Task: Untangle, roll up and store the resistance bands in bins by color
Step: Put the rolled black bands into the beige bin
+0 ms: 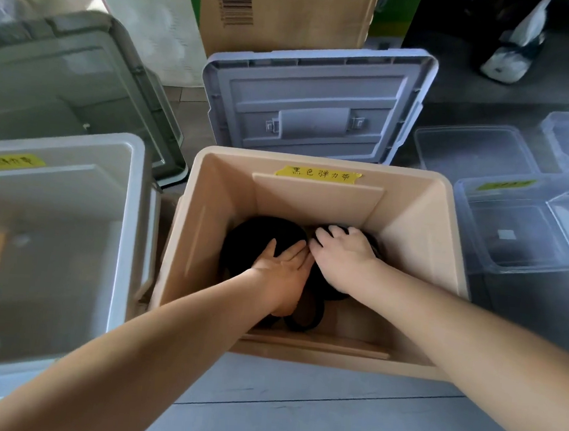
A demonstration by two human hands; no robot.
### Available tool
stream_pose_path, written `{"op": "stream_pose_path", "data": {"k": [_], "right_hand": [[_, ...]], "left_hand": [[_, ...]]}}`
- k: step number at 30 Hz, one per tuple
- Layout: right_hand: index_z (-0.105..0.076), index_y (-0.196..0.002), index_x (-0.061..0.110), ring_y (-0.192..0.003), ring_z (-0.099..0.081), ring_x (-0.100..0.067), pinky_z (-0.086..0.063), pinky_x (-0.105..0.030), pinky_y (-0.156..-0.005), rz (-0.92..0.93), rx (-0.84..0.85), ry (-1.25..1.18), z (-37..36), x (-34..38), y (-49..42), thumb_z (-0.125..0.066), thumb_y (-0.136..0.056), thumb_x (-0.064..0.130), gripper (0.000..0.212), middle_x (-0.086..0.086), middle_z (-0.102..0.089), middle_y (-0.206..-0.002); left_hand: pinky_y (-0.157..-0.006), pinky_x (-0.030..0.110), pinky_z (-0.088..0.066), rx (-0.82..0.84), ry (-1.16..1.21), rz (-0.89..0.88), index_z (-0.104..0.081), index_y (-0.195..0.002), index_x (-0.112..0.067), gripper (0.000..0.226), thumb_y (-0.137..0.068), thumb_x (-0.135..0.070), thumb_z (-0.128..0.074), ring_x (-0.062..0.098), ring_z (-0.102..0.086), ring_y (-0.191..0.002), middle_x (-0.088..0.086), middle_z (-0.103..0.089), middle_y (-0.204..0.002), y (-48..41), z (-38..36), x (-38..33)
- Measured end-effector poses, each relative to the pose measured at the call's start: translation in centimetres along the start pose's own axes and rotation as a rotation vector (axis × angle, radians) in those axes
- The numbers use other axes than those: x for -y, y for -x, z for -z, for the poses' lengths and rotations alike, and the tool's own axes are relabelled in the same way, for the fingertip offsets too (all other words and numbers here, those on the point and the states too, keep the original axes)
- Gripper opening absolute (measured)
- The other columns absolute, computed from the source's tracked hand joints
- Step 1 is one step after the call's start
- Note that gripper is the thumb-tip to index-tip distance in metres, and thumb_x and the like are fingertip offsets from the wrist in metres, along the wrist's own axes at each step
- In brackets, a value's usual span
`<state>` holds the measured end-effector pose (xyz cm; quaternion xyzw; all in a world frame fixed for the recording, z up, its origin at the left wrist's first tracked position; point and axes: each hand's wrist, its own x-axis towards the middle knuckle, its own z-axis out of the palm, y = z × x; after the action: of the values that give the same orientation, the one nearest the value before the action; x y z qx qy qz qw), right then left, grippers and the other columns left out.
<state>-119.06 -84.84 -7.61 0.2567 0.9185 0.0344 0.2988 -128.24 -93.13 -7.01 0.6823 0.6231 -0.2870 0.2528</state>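
Note:
A beige bin [409, 223] with a yellow handwritten label [318, 174] on its far rim stands in the middle. Rolled black resistance bands [257, 233] lie on its floor. Both of my hands reach down into the bin. My left hand [283, 272] lies flat, fingers straight, pressing on the black rolls at the left. My right hand [343, 255] rests on top of another black roll [372, 242] at the right, fingers bent over it. A further black loop [305, 315] shows under my left wrist.
A white bin [133, 202] with a yellow label stands to the left, a grey-green lid [82, 77] behind it. A blue-grey lid [317, 101] leans behind the beige bin. Clear plastic boxes [529, 230] sit at the right. A cardboard box [287, 9] stands at the back.

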Motion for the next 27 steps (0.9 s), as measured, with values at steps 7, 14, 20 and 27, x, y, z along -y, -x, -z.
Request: {"op": "stream_pose_path", "data": {"k": [7, 14, 20, 27], "right_hand": [[0.002, -0.151, 0.023, -0.146, 0.001, -0.017, -0.003, -0.039, -0.118, 0.089, 0.175, -0.174, 0.6, -1.6, 0.8, -0.039, -0.094, 0.014, 0.071, 0.001, 0.001, -0.16], [-0.028, -0.142, 0.006, -0.136, -0.032, -0.027, -0.031, -0.04, -0.109, -0.054, 0.035, -0.431, 4.4, -4.5, 6.0, -0.033, -0.096, 0.012, 0.046, -0.007, -0.024, -0.152], [-0.051, -0.114, 0.013, -0.117, -0.05, -0.027, -0.045, -0.04, -0.093, -0.103, -0.03, -0.414, 4.4, -7.0, 8.9, -0.038, -0.093, 0.024, 0.027, -0.003, -0.045, -0.129], [-0.047, -0.126, 0.017, -0.121, -0.045, -0.025, -0.04, -0.035, -0.091, -0.034, 0.175, -0.418, 10.4, -4.5, 14.3, -0.04, -0.094, 0.023, 0.034, -0.001, -0.044, -0.129]], "left_hand": [[-0.114, 0.057, -0.003, 0.013, 0.016, -0.038, 0.011, -0.149, -0.012, 0.084, -0.092, -0.026, -0.049, 0.019, 0.019, -0.143, 0.004, 0.015, -0.158, 0.4, -0.6, 0.7], [-0.117, 0.048, -0.01, 0.035, 0.126, -0.093, 0.005, -0.15, -0.018, 0.078, -0.095, -0.04, -0.045, 0.016, 0.012, -0.145, -0.002, 0.013, -0.158, 3.0, 1.0, 1.8], [-0.114, 0.039, -0.024, -0.009, 0.109, -0.062, -0.035, -0.143, -0.015, 0.051, -0.098, -0.038, -0.039, 0.025, -0.02, -0.142, 0.008, -0.02, -0.155, 8.6, 4.9, 7.3], [-0.096, 0.039, -0.043, -0.03, 0.374, 0.021, -0.053, -0.121, -0.015, 0.034, -0.094, -0.034, -0.045, 0.024, -0.049, -0.118, 0.003, -0.053, -0.122, 16.9, 8.9, 8.9]]}}
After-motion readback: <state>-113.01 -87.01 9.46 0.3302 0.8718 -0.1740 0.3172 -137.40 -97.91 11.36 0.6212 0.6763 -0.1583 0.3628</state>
